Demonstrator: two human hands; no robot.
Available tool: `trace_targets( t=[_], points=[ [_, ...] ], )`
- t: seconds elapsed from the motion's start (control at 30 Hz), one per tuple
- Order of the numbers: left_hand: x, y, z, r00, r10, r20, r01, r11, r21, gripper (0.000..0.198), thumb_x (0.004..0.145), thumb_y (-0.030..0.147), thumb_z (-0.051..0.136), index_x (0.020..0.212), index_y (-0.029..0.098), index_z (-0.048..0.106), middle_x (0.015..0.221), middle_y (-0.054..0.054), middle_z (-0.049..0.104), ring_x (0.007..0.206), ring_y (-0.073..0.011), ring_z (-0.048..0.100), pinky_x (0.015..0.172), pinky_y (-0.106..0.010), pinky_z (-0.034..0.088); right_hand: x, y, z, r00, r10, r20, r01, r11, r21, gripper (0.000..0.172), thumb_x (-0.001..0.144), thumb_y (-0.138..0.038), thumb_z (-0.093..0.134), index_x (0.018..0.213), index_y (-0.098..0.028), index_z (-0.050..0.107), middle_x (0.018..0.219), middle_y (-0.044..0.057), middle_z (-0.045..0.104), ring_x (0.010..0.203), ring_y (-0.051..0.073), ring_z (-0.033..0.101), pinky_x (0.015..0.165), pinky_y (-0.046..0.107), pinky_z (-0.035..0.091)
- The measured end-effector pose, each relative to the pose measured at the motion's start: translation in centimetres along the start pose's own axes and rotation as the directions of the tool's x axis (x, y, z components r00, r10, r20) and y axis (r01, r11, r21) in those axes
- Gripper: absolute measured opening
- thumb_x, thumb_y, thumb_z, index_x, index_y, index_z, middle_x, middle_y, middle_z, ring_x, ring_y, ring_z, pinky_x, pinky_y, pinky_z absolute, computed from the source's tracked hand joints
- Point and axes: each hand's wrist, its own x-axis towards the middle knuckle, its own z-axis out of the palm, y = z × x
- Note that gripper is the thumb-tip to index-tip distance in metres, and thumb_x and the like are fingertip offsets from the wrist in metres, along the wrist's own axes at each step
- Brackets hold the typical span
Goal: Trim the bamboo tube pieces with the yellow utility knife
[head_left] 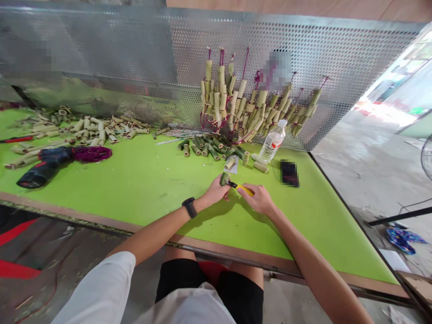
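My left hand point(216, 191), with a black watch on its wrist, is closed around a short green bamboo piece point(224, 178) held upright just above the green table point(141, 184). My right hand point(258, 198) grips a yellow-handled knife point(243, 189) whose dark blade touches the bamboo piece. Behind the hands lies a heap of short green bamboo pieces point(211, 148) and a few paler cut ones point(259, 164).
A plastic water bottle point(274, 141) and a dark phone point(289, 173) lie right of the heap. Strung bamboo pieces point(249, 108) hang on the perforated metal screen. A cordless drill point(43, 166), purple cord point(92, 154) and pale bamboo offcuts point(84, 128) lie at the left.
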Motion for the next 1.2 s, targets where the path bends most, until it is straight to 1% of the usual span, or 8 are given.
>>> trace_targets(
  t=[0.13,0.3,0.5,0.7,0.8,0.97,1.1,1.2],
  points=[
    [0.2,-0.6,-0.2,0.999,0.006,0.048,-0.007,1.0,0.02,0.023,0.088,0.006,0.066,0.096,0.023,0.052,0.056,0.012,0.049,0.044,-0.0092,0.052,0.047,-0.022,0.058,0.0,0.1,0.0,1.0,-0.017,0.019,0.017,1.0,0.018,0.063,0.104,-0.072,0.044,0.078,-0.02,0.068,0.06,0.0,0.057,0.054,0.014,0.045,0.057,0.029,0.032],
    [0.5,-1.0,-0.5,0.996,-0.004,0.086,-0.003,0.996,0.086,0.02,0.089,0.01,0.069,0.101,0.021,0.057,0.056,0.011,0.051,0.044,-0.0102,0.051,0.047,-0.023,0.058,0.0,0.4,0.1,0.999,-0.004,0.039,0.005,0.999,-0.032,0.065,0.104,-0.074,0.043,0.082,-0.021,0.072,0.061,0.002,0.063,0.052,0.016,0.049,0.057,0.03,0.033],
    [0.0,-0.1,-0.6,0.997,-0.048,0.063,0.04,0.992,0.122,0.023,0.087,0.009,0.072,0.104,0.02,0.061,0.055,0.01,0.051,0.041,-0.0102,0.048,0.045,-0.023,0.055,0.0,0.9,-0.8,0.996,0.051,-0.071,-0.062,0.985,-0.161,0.067,0.103,-0.076,0.045,0.093,-0.022,0.083,0.066,0.006,0.072,0.054,0.019,0.056,0.058,0.03,0.034],
    [0.2,-0.2,-0.6,0.991,-0.118,0.069,0.113,0.991,0.07,0.017,0.091,0.011,0.07,0.094,0.021,0.056,0.048,0.011,0.047,0.037,-0.0084,0.043,0.047,-0.022,0.055,0.2,1.1,-1.0,0.991,0.051,-0.123,-0.073,0.981,-0.181,0.065,0.103,-0.076,0.049,0.098,-0.023,0.086,0.068,0.007,0.074,0.055,0.019,0.058,0.057,0.03,0.034],
    [0.4,-0.4,-0.6,0.989,-0.112,0.095,0.11,0.994,0.016,0.02,0.091,0.015,0.075,0.092,0.021,0.056,0.049,0.011,0.049,0.038,-0.0073,0.044,0.048,-0.021,0.056,0.1,1.1,-0.9,0.997,0.024,-0.071,-0.034,0.989,-0.142,0.064,0.104,-0.074,0.047,0.093,-0.022,0.084,0.065,0.005,0.071,0.053,0.018,0.055,0.057,0.03,0.034],
    [0.7,-0.9,-0.6,0.99,-0.122,0.076,0.123,0.992,-0.007,0.024,0.089,0.014,0.077,0.098,0.022,0.057,0.05,0.012,0.048,0.039,-0.0082,0.047,0.049,-0.022,0.058,-0.1,0.7,-0.6,1.0,-0.008,0.026,0.01,0.995,-0.104,0.061,0.105,-0.071,0.045,0.087,-0.022,0.077,0.064,0.004,0.068,0.053,0.016,0.052,0.058,0.03,0.032],
    [0.8,-1.3,-0.6,0.991,-0.099,0.087,0.097,0.995,0.024,0.023,0.089,0.014,0.076,0.105,0.021,0.06,0.052,0.012,0.049,0.039,-0.009,0.047,0.049,-0.023,0.058,-0.1,0.6,-0.1,1.0,0.01,0.026,-0.007,0.995,-0.099,0.06,0.105,-0.07,0.044,0.087,-0.022,0.076,0.065,0.004,0.068,0.054,0.016,0.051,0.058,0.03,0.032],
    [0.7,-0.9,-0.6,0.993,-0.086,0.077,0.082,0.995,0.056,0.024,0.089,0.013,0.076,0.107,0.021,0.061,0.053,0.012,0.05,0.039,-0.0096,0.047,0.047,-0.023,0.057,-0.1,0.5,0.3,1.0,0.007,0.016,-0.005,0.994,-0.108,0.061,0.105,-0.071,0.044,0.086,-0.022,0.076,0.066,0.005,0.07,0.053,0.017,0.053,0.058,0.03,0.033]
  ],
)
